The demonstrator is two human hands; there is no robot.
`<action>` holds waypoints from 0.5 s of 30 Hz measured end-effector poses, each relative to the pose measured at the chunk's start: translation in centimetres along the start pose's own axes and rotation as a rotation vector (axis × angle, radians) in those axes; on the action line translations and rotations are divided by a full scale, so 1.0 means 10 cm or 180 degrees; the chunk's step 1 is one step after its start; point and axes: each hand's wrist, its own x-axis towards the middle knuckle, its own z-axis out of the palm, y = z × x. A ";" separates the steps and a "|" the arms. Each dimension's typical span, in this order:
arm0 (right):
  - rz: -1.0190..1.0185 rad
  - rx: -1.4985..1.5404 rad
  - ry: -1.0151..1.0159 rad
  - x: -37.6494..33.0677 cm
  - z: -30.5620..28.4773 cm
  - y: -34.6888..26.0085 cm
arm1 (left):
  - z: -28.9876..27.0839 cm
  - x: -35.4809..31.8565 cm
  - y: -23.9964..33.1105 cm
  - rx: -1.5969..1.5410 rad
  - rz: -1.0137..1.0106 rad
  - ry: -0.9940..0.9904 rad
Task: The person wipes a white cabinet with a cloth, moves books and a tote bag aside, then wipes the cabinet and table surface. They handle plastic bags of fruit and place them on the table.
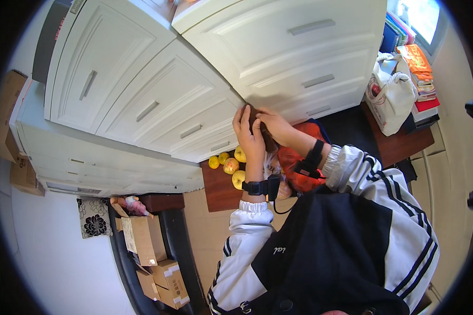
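Note:
Both my hands are raised together in front of the white drawer fronts. My left hand and my right hand close around a small dark brown thing held between them; what it is cannot be made out. Each wrist carries a black band. Just below the hands lies a red-orange bag. Left of it, several yellow fruits rest on a brown surface.
White cabinets with grey handles fill the upper left. A white bag and a stack of books stand at the right. Cardboard boxes sit at the lower left beside a flower-patterned cloth.

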 end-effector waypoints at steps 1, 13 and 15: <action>0.0041 0.0155 -0.0130 -0.04 -0.10 -0.03 | 0.05 0.02 0.01 -0.0197 -0.0103 -0.0034; -0.0240 -0.1194 0.0278 -0.54 -1.23 -0.88 | 0.47 0.82 -0.11 0.1900 0.2417 0.0077; -0.0179 -0.1077 0.0283 -0.63 -1.37 -0.94 | 0.41 0.81 -0.25 0.1894 0.2648 -0.0014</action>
